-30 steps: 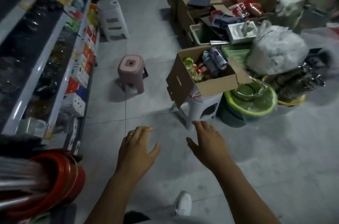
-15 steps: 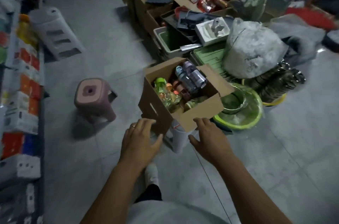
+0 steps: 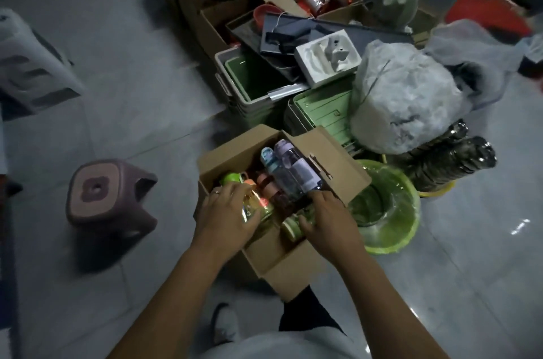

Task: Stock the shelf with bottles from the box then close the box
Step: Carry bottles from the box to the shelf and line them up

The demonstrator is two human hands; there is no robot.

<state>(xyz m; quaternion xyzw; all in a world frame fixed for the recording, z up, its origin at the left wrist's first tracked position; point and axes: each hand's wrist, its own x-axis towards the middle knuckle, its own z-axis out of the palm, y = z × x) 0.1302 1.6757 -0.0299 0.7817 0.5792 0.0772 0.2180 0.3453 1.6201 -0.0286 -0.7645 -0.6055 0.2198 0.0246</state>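
The cardboard box (image 3: pixel 282 266) stands open at frame centre, flaps spread, with the bottles lying inside it. Both hands are inside the opening.

Left hand (image 3: pixel 227 211): at the 8 o'clock side of the opening. Fingers curled over the yellow-tinted bottle (image 3: pixel 255 206), thumb against its near side; the bottle lies directly under the fingertips.

Right hand (image 3: pixel 330 217): at the 4 o'clock side. Thumb and fingers are clamped round the green-capped bottle (image 3: pixel 291 227), whose cap projects past the thumb toward 8 o'clock.

Purple bottle (image 3: pixel 296 172): lies on top of the others, at 12 o'clock from the right hand, touching its fingertips. It carries a pale label; the print is too blurred to read. No other writing is legible.

Pink stool (image 3: pixel 108 197): 9 o'clock from the box. Green basin (image 3: pixel 388 229): 3 o'clock, just beside it.
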